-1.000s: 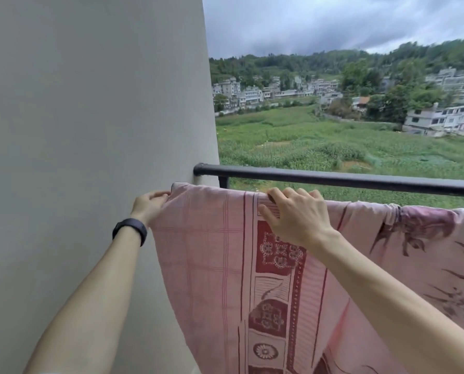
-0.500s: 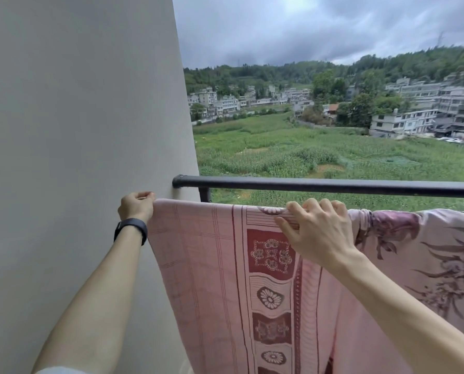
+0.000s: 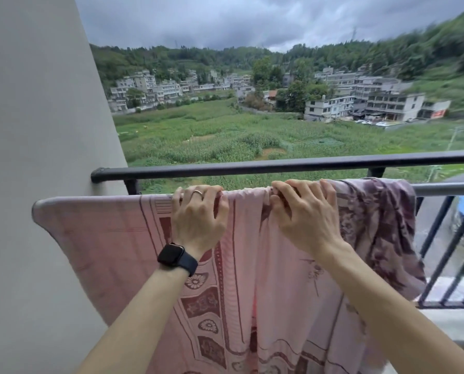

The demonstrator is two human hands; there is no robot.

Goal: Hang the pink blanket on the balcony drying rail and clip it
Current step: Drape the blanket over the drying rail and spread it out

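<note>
Pink blanket (image 3: pixel 241 265) drapes lengthwise along grey drying rail (image 3: pixel 446 188); we grip its top edge with left hand (image 3: pixel 197 220) and right hand (image 3: pixel 306 220), fingers curled; bunched folds (image 3: pixel 374 225) lie just right of right hand.

both hands (image 3: pixel 198 220) (image 3: pixel 305 220) grip pink blanket (image 3: pixel 112 233) draped over rail (image 3: pixel 446 189)

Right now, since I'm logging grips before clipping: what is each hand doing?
Left hand: fingers curled over the pink patterned cloth blanket atop the grey metal rail, gripping it.
Right hand: gripping the bunched blanket edge beside it.
</note>
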